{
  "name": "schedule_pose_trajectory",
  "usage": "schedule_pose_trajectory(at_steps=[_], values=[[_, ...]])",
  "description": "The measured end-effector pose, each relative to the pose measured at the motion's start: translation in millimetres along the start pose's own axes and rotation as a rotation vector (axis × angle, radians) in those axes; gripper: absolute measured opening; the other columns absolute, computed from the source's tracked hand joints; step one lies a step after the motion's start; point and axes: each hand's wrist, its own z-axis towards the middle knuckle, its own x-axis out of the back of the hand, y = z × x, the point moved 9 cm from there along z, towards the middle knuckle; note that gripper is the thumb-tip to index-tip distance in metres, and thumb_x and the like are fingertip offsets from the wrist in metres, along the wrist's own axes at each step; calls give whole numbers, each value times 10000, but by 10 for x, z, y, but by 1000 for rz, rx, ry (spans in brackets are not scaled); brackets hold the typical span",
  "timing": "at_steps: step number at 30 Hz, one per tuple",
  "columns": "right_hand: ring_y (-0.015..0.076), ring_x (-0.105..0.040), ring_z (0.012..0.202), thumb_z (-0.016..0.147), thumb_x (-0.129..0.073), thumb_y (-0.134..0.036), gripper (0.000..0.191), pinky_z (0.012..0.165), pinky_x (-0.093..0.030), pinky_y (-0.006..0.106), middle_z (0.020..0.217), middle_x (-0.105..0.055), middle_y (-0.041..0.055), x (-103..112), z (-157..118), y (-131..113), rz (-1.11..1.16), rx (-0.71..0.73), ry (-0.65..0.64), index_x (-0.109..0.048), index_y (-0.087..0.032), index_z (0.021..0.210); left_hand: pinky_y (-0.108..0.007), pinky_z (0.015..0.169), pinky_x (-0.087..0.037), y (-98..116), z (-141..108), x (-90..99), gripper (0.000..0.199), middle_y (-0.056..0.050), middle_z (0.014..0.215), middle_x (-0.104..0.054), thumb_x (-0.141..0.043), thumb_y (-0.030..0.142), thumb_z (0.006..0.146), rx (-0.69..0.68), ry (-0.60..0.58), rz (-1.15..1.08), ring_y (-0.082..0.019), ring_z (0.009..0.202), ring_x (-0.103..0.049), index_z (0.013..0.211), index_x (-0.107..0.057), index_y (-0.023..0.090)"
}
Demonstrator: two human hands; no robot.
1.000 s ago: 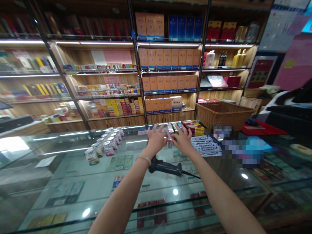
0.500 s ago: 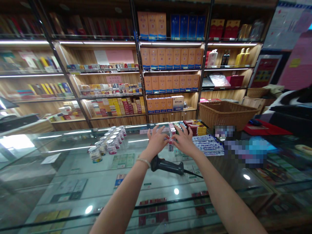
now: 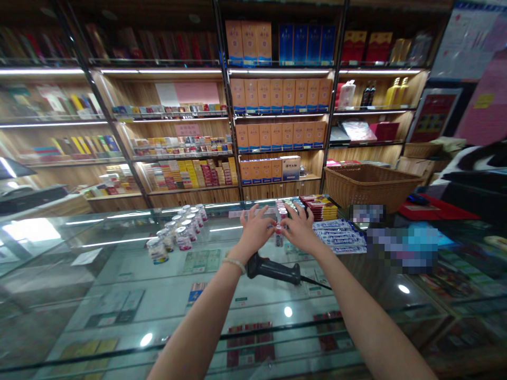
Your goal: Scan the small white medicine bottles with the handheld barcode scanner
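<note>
At the glass counter (image 3: 166,301), left hand (image 3: 256,228) and right hand (image 3: 300,228) pinch one small container (image 3: 279,240)

In the head view, the two arms reach forward over the counter, and the hands come together near its far side. The small container stands between them, its reddish top framed by the tips of both thumbs and forefingers. Each hand grips it by thumb and forefinger, one from either side, while the other fingers are raised and spread. The print on the container is too small to read.

The left wrist wears a pale bracelet (image 3: 234,262). Just below the hands, on the near side, a dark handheld scanner (image 3: 275,270) lies on the glass, its cord running off to the right. Behind the hands, partly hidden by the right one, are rows of small bottles (image 3: 282,208). Beside these are stacked red and yellow packs (image 3: 320,207), with blue-and-white packets (image 3: 339,236) laid out in front of them.

To the left, well apart from the hands, round lidded tubs (image 3: 184,240) stand in slanting rows. A wicker basket (image 3: 368,184) sits at the far right of the packs. Beyond the counter, lit shelves carry orange boxes (image 3: 276,95) and blue boxes (image 3: 307,43).
</note>
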Motion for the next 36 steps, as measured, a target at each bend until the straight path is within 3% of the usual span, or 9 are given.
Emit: schedule_pose_trajectory(at_steps=[7,13,17,22,27,32,36], values=[[322,-235,1509,968,-552,-447,269,1174,-158,627,1600,-427,59,52,38,155,179,-226,151,-751,-266,969,-704,1196,-173,-178,-49,38,245,-28,1577,-485,-657,456,904,42,21,-23,-364,1526,-268,1109,-766,378],[312,-251,1493,952,-543,-465,284,1172,-202,588,1597,-426,46,86,26,165,315,-247,222,-750,-279,1003,-699,1196,-180,-309,-114,91,220,-32,1588,-470,-660,471,900,91,-33,-58,-391,1527,-257,1007,-804,344],[305,-260,1490,958,-528,-473,301,1182,-209,566,1585,-441,51,66,7,149,352,-248,228,-752,-276,1005,-629,1217,-218,-400,-174,157,221,-30,1600,-453,-671,473,892,154,-6,-145,-378,1540,-242,978,-811,324],[309,-275,1489,969,-526,-452,281,1167,-221,576,1568,-459,65,96,-29,32,295,-175,266,-739,-277,1024,-592,1227,-252,-527,-259,271,231,-40,1600,-449,-663,452,901,170,135,-210,-362,1525,-281,996,-803,295],[311,-278,1498,985,-531,-396,241,1171,-178,590,1575,-448,98,171,-106,-146,132,-36,313,-706,-270,1092,-626,1219,-248,-598,-309,359,196,-50,1568,-489,-703,425,876,111,282,-245,-366,1495,-314,982,-792,287],[319,-310,1482,936,-621,-381,383,1180,-167,565,1575,-438,125,288,-171,-213,-6,15,373,-613,-280,1305,-670,1205,-218,-550,-335,377,155,-43,1577,-477,-711,408,873,53,297,-210,-383,1487,-293,922,-791,285],[313,-293,1487,900,-682,-347,363,1189,-149,554,1578,-431,88,321,-187,-262,-85,56,380,-645,-327,1261,-713,1189,-182,-487,-360,408,140,-32,1562,-497,-711,409,873,37,285,-176,-397,1477,-296,877,-795,298]])
